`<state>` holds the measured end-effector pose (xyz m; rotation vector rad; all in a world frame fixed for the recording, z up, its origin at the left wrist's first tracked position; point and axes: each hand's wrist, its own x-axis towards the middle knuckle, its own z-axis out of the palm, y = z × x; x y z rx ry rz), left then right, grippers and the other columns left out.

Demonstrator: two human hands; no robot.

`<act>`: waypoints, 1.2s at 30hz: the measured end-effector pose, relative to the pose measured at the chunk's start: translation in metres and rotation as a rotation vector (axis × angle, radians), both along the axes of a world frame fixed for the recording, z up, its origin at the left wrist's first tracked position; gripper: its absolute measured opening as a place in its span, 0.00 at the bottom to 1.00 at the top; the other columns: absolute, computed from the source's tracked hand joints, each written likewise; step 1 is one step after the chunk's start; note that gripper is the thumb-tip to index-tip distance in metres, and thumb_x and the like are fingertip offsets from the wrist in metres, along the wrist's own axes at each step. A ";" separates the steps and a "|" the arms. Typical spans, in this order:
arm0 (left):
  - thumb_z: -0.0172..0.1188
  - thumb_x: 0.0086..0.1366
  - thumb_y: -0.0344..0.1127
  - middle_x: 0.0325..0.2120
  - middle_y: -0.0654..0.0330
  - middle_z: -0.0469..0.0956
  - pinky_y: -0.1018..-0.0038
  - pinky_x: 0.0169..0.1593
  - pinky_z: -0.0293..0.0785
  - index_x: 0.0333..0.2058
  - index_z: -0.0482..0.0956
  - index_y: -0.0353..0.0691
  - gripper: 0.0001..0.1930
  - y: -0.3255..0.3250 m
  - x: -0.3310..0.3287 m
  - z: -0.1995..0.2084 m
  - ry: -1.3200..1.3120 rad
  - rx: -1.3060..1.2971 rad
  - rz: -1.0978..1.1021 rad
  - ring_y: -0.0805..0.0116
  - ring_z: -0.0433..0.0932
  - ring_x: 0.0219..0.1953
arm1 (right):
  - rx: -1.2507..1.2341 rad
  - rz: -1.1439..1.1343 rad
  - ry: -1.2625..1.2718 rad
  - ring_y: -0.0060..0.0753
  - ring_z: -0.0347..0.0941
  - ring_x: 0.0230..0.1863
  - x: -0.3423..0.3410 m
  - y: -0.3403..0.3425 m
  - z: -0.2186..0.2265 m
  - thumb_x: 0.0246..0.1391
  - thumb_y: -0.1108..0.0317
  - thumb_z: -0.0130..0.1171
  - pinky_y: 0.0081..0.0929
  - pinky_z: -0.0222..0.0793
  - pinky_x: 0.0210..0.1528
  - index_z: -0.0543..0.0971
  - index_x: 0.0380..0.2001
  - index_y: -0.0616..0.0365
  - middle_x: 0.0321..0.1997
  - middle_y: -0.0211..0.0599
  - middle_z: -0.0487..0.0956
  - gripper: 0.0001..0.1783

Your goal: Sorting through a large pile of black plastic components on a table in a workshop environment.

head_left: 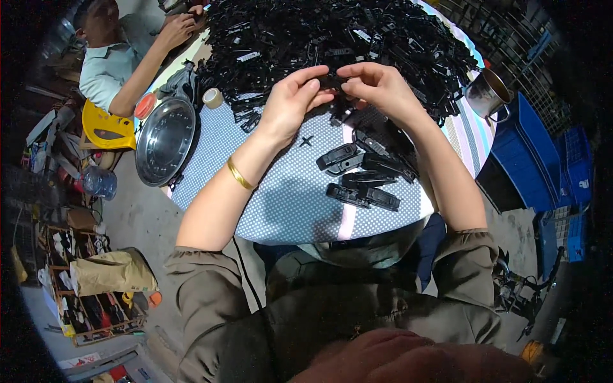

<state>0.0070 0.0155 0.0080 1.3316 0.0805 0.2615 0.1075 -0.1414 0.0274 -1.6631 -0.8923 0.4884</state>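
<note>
My left hand (295,105) and my right hand (381,92) meet over the near edge of a large heap of black plastic parts (287,45). Between their fingertips is a small black plastic part (331,82), pinched from both sides; its outline blends into the dark heap behind. Below my right hand, a group of long black clip-like pieces (364,169) lies on the dotted tablecloth (281,204). A small black cross-shaped piece (307,140) rests alone, close to my left wrist.
On the table's left side are a steel basin (166,142), a tape roll (212,97) and a red round lid (145,105). A steel mug (488,92) stands at the right edge. Another person (118,57) works at far left by a yellow stool (105,127). Blue crates (527,153) flank the right.
</note>
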 end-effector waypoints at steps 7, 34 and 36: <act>0.45 0.65 0.29 0.41 0.56 0.72 0.81 0.45 0.73 0.52 0.62 0.31 0.18 -0.006 -0.004 -0.004 -0.029 0.153 -0.046 0.73 0.74 0.39 | -0.222 0.053 -0.652 0.20 0.71 0.27 -0.017 -0.007 0.008 0.40 0.72 0.55 0.20 0.67 0.31 0.73 0.47 0.58 0.25 0.34 0.77 0.24; 0.43 0.65 0.29 0.40 0.55 0.73 0.80 0.45 0.74 0.53 0.60 0.30 0.18 -0.013 -0.004 -0.005 -0.038 -0.038 -0.007 0.72 0.75 0.38 | 0.170 -0.162 -0.506 0.21 0.72 0.30 -0.006 -0.001 -0.008 0.38 0.71 0.65 0.17 0.69 0.32 0.79 0.36 0.58 0.31 0.35 0.77 0.16; 0.44 0.65 0.30 0.40 0.55 0.73 0.80 0.44 0.75 0.53 0.61 0.30 0.18 -0.010 -0.004 -0.007 -0.022 -0.040 -0.032 0.72 0.76 0.38 | 0.146 -0.137 -0.728 0.24 0.72 0.29 -0.005 0.000 -0.012 0.38 0.71 0.65 0.19 0.69 0.31 0.79 0.35 0.59 0.32 0.36 0.77 0.15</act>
